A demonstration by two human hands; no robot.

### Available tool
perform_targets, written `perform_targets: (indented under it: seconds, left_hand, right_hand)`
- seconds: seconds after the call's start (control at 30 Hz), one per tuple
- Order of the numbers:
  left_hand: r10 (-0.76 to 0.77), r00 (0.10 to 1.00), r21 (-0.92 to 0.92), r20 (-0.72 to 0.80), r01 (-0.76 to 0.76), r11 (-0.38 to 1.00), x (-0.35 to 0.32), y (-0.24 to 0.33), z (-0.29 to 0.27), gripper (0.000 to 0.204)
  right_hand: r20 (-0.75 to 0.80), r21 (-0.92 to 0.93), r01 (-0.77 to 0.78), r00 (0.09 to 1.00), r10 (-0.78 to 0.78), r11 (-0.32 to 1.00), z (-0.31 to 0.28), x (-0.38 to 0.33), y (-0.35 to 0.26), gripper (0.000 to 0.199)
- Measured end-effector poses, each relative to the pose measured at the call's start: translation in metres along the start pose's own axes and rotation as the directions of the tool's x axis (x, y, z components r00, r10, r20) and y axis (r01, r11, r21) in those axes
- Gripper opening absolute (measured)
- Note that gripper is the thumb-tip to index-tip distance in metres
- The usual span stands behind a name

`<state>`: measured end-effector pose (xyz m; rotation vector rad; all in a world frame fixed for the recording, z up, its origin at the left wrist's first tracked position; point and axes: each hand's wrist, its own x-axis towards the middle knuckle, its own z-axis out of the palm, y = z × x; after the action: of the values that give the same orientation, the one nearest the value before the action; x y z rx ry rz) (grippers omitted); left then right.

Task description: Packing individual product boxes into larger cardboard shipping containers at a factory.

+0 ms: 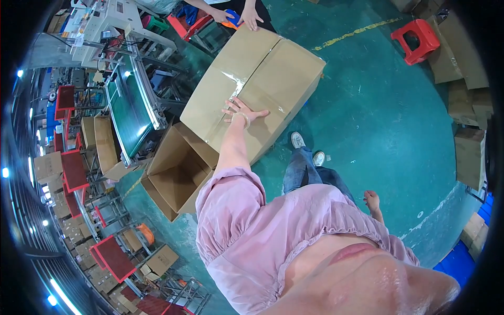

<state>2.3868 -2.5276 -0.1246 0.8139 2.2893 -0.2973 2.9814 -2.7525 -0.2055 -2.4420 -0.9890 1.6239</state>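
A large closed cardboard box lies in front of me, with clear tape along its top seam. My left hand rests on its top, fingers spread and palm down across the seam. Down at my side hangs my right hand, its fingers loosely bent and holding nothing, apart from the box. At the box's far edge, another person's hand presses on the cardboard. That person's other hand grips a blue and orange tape dispenser.
An open cardboard box stands left of the closed one, beside a green conveyor belt. A red stool is at the far right, near stacked cardboard. Red-topped work stands line the left.
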Motion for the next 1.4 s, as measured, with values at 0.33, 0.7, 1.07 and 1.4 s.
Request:
perform_targets:
  seconds: [0.33, 0.7, 1.07, 1.4]
  left_hand:
    - [0.013, 0.999, -0.017, 0.038, -0.013, 1.0, -0.021, 0.004, -0.019, 0.146]
    - [-0.013, 0.999, 0.051, -0.039, 0.015, 0.999, -0.005, 0.01, -0.001, 0.146]
    - [0.011, 0.996, 0.062, -0.084, -0.005, 0.998, 0.003, 0.01, 0.019, 0.147]
    - [-0.011, 0.998, 0.062, -0.068, 0.015, 0.998, 0.013, 0.002, 0.01, 0.149]
  right_hand:
    - [-0.03, 0.012, 0.027, 0.999, -0.026, 1.0, 0.005, -0.004, 0.006, 0.039]
    - [-0.139, -0.507, 0.308, 0.893, -0.429, 0.805, 0.019, 0.047, -0.034, 0.026]
    - [-0.017, -0.695, 0.711, 0.134, -0.991, 0.108, 0.157, 0.117, -0.516, 0.05]
    - [0.191, -0.56, 0.656, 0.696, -0.692, 0.506, 0.175, 0.13, -0.601, 0.064]
